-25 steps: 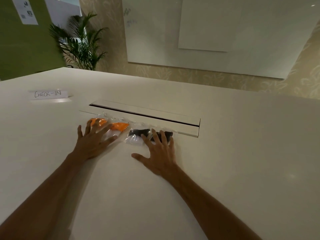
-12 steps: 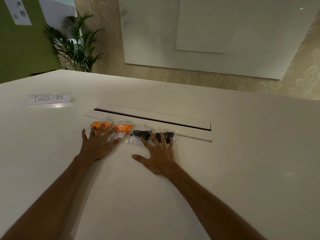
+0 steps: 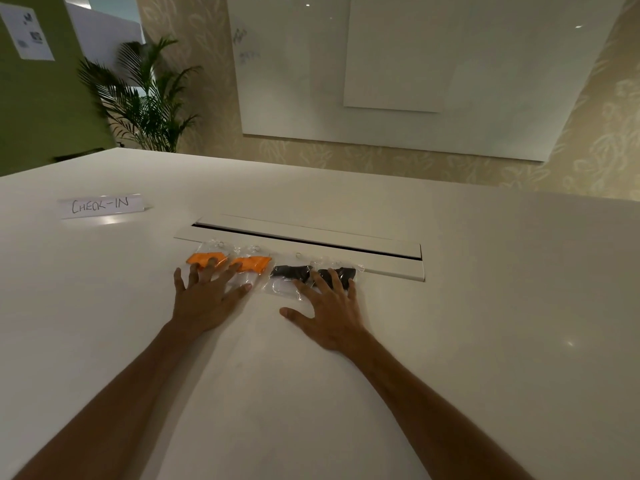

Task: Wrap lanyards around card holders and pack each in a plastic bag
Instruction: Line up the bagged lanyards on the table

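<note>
Pressing flat, both hands (image 3: 207,299) (image 3: 332,317) pin bagged lanyards (image 3: 252,263) rowed left-to-right along the slot (image 3: 311,237).

Between the earlier pictures and now, the four bagged lanyards have been spread into a straighter row along the near edge of the cable slot cover (image 3: 381,266). The left hand (image 3: 204,299) has shifted the two orange packs (image 3: 249,263) outward and flatter; its fingers now press their near ends. The right hand (image 3: 329,317) has slid the two black packs (image 3: 289,271) rightward along the slot, the fingers lying across the right-hand one. The camera view has moved closer and slightly leftward over the worktop (image 3: 485,341).
</note>
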`<state>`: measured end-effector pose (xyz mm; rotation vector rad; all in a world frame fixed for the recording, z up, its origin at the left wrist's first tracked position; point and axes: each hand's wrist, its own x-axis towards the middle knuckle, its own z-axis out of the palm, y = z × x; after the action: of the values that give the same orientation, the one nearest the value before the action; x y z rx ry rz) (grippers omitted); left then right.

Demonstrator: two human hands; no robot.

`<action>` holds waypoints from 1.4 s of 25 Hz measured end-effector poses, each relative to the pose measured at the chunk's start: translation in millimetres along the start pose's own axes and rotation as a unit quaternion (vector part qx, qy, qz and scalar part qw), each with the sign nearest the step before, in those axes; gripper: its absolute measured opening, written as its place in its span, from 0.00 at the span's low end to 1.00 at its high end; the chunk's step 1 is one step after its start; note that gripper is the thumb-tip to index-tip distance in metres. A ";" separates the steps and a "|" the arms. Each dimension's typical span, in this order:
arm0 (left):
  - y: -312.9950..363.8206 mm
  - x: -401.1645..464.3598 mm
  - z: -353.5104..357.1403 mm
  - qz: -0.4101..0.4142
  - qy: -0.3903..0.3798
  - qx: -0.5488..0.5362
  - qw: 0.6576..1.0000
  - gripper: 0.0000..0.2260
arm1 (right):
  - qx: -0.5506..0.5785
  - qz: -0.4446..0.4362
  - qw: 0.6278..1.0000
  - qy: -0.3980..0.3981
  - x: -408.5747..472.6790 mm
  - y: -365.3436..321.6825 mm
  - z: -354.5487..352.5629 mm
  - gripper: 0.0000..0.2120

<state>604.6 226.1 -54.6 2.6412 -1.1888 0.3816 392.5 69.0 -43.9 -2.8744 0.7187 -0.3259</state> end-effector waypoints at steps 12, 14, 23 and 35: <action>6.4 -14.3 -6.2 -0.023 -0.018 -0.038 0.999 0.35 | 0.053 -0.006 0.996 0.077 -5.6 0.7 2.9 0.25; 12.4 -21.4 -10.9 -0.012 0.008 -0.023 1.000 0.33 | 0.051 -0.006 0.993 0.109 -10.7 0.0 1.9 0.25; 39.0 -53.8 -20.4 0.119 0.013 -0.059 0.991 0.34 | 0.025 0.051 0.983 0.172 -21.4 2.0 0.0 0.21; 29.7 -51.2 -23.4 0.099 0.162 -0.087 0.978 0.16 | 0.032 -0.062 0.972 0.226 -17.8 0.8 3.1 0.15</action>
<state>546.0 249.6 -46.4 2.2140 -1.3086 0.6796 377.6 77.1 -50.1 -2.8096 0.5760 -1.0236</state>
